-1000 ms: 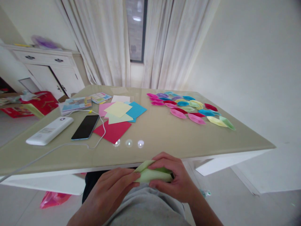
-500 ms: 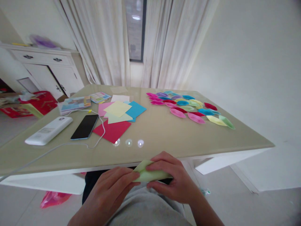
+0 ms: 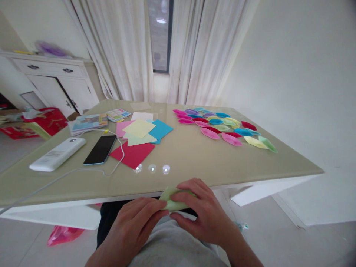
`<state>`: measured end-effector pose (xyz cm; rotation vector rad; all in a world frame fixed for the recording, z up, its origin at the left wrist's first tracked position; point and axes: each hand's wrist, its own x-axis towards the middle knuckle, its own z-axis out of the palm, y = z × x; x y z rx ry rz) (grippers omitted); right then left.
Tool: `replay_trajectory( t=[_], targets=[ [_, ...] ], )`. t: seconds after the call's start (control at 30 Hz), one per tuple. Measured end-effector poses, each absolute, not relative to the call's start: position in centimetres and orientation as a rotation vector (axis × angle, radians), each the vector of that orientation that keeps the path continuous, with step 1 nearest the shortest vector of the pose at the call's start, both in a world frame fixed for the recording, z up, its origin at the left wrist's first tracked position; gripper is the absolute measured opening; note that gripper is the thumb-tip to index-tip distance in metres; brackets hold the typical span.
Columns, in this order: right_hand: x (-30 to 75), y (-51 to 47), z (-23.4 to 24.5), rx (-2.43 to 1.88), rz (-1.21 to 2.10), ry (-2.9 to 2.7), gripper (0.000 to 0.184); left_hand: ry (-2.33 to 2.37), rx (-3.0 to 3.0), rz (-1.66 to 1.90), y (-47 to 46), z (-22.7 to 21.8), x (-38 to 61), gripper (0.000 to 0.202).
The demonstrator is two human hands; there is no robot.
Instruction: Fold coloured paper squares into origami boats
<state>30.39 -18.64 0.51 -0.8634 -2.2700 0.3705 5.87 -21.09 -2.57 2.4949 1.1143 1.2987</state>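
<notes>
Both my hands meet just below the table's near edge, over my lap. My left hand [image 3: 133, 226] and my right hand [image 3: 203, 213] pinch a folded piece of light green paper [image 3: 170, 198] between their fingertips. The right hand's fingers lie over most of it, so only its left part shows. On the table ahead lies a loose pile of square coloured paper sheets [image 3: 140, 137]: red, yellow, blue, pink. At the far right lie several folded paper boats [image 3: 222, 126] in pink, blue, yellow and green.
The beige glass-topped table [image 3: 194, 159] also carries a black phone [image 3: 100, 149] with a white cable, a white power bank [image 3: 57, 154] and booklets [image 3: 89, 122]. A white cabinet [image 3: 55, 81] stands back left, curtains behind. A pink bag [image 3: 62, 234] lies on the floor.
My right hand has slid left over the green paper, covering more of it, and the paper now looks more bunched. The left hand has hardly moved.
</notes>
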Motion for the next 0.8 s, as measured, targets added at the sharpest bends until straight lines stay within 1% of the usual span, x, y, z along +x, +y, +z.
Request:
replay_trajectory(
  t=[0.07, 0.17, 0.37, 0.5, 0.8],
  targets=[
    [30.27, -18.75, 0.5, -0.868, 0.355, -2.3, 0.026, 1.103, 2.494, 1.293, -21.06, -2.49, 6.11, 0.013],
    [30.13, -18.87, 0.45, -0.861, 0.347, -2.309, 0.018, 1.048, 2.47, 1.287, -20.91, -2.55, 6.37, 0.014],
    [30.1, -18.97, 0.49, -0.85, 0.349, -2.296, 0.02, 1.107, 2.513, 1.289, -20.58, -2.83, 6.33, 0.015],
    [30.02, -19.12, 0.73, -0.87, 0.331, -2.294, 0.021, 1.072, 2.577, 1.326, -20.44, -2.64, 6.43, 0.02],
    [30.05, -19.11, 0.74, -0.85, 0.316, -2.304, 0.016, 1.03, 2.413, 1.267, -20.72, -2.62, 6.47, 0.011]
  ],
)
